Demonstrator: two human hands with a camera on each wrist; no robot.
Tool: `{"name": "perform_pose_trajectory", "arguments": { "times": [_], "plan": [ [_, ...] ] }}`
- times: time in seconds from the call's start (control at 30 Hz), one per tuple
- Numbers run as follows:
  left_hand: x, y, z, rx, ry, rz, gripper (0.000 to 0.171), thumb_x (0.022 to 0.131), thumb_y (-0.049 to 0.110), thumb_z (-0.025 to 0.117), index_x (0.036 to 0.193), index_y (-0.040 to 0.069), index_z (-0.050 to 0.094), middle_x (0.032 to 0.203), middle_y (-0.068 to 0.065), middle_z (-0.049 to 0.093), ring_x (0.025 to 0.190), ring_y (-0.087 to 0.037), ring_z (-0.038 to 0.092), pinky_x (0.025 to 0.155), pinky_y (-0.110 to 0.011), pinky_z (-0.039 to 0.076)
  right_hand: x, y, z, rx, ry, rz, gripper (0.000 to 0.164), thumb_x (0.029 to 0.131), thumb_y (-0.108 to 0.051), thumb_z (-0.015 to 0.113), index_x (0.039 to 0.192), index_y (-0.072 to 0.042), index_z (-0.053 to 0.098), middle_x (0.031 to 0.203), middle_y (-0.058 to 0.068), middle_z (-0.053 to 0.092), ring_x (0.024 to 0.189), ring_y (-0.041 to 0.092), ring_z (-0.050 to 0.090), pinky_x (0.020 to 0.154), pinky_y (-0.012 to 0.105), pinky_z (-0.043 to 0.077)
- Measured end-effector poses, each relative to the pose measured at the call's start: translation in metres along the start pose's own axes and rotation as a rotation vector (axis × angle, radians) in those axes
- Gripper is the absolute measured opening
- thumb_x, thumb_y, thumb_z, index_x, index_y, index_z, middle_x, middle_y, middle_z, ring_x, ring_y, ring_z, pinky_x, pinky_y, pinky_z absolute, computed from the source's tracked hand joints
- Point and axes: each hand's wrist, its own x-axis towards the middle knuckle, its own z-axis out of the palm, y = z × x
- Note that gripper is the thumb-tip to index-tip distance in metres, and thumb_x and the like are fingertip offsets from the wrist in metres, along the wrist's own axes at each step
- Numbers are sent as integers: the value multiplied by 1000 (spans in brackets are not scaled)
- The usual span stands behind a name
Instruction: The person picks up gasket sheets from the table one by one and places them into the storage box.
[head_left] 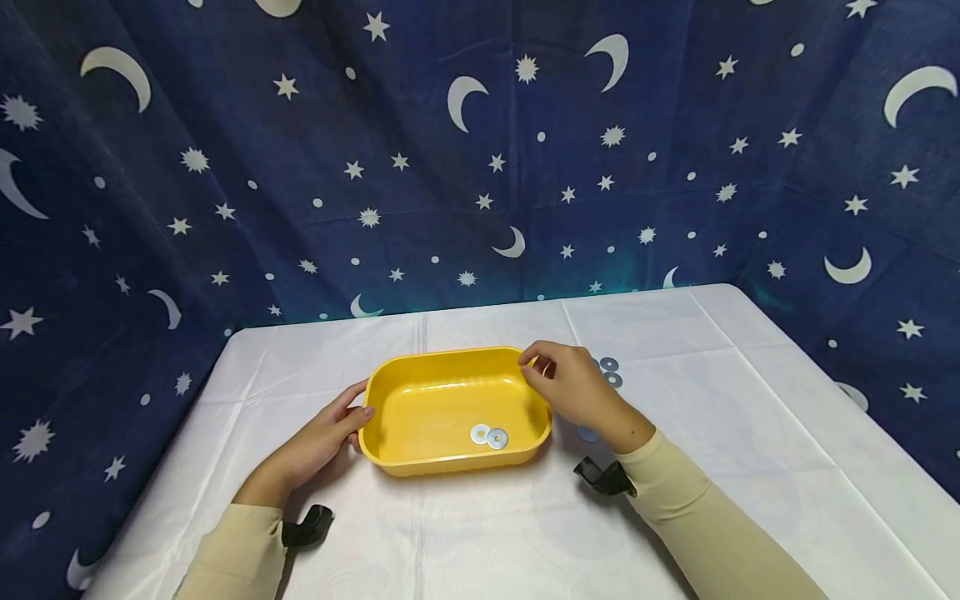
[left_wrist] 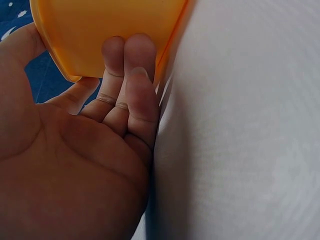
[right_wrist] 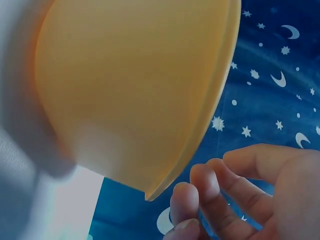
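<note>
A yellow plastic tray [head_left: 457, 462] sits on the white-covered table, with two metal washers [head_left: 497, 438] overlapping near its front right inside. My left hand [head_left: 322, 437] grips the tray's left end, thumb over the rim and fingers against the outer wall. In the left wrist view, fingertips [left_wrist: 140, 50] touch that yellow wall. Above the tray's right rim is my right hand [head_left: 573, 385], its fingers loosely bent. The right wrist view shows those fingers [right_wrist: 205, 182] just off the rim, with nothing visible between them and the thumb.
More flat washers [head_left: 612, 380] lie on the table to the right of the tray, partly hidden by my right hand and wrist. A dark blue curtain [head_left: 420, 167] with moons and stars hangs behind the white tablecloth [head_left: 465, 533]. Black straps [head_left: 307, 527] circle both wrists.
</note>
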Motion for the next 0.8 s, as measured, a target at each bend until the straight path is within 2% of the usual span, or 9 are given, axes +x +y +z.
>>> {"name": "perform_pose_trajectory", "arguments": {
  "times": [0.27, 0.53, 0.8],
  "plan": [
    [1, 0, 0, -3, -1, -4, 60, 105, 44, 46, 158, 26, 23, 103, -10, 58, 87, -20, 57, 96, -34, 35, 3, 10, -4, -48, 5, 47, 16, 95, -19, 65, 108, -10, 71, 83, 3, 64, 69, 17, 53, 59, 28, 48],
    [1, -2, 1, -10, -2, 10, 59, 105, 42, 47, 157, 25, 24, 99, -9, 58, 84, -19, 57, 93, -30, 38, 8, 20, -4, -69, 11, 78, 15, 95, -21, 65, 104, -12, 72, 82, 4, 65, 69, 18, 54, 60, 28, 47],
    [1, -2, 1, 8, 4, 23, 59, 105, 42, 46, 157, 24, 25, 99, -9, 59, 84, -19, 58, 94, -30, 37, 9, 26, -5, -80, -20, 123, 14, 95, -23, 64, 104, -13, 71, 84, 4, 66, 69, 18, 54, 60, 27, 47]
  ]
}}
